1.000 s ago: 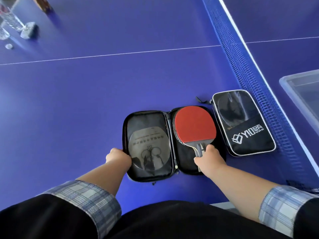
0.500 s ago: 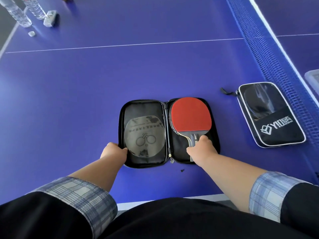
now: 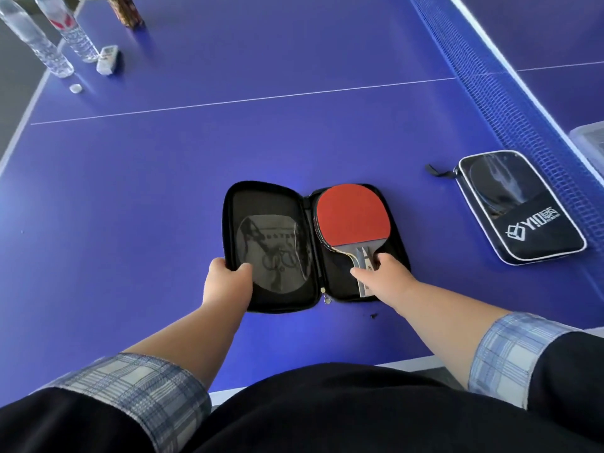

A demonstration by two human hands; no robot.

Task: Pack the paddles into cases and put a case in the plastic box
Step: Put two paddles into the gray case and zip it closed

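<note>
A black zip case lies open like a book on the blue table. In its right half rests a red-faced paddle, handle toward me. My right hand grips the paddle's handle. My left hand holds the near edge of the case's left half, thumb on the mesh pocket inside. A second black case, closed, lies to the right beside the net. The corner of a clear plastic box shows at the right edge beyond the net.
The blue net runs diagonally along the right. Two clear water bottles, a small white device, a bottle cap and a dark container stand at the far left corner.
The view has swung left and up, bringing the bottles into view. My left thumb has come over the case's edge onto the mesh pocket. The right hand stays on the paddle handle.
</note>
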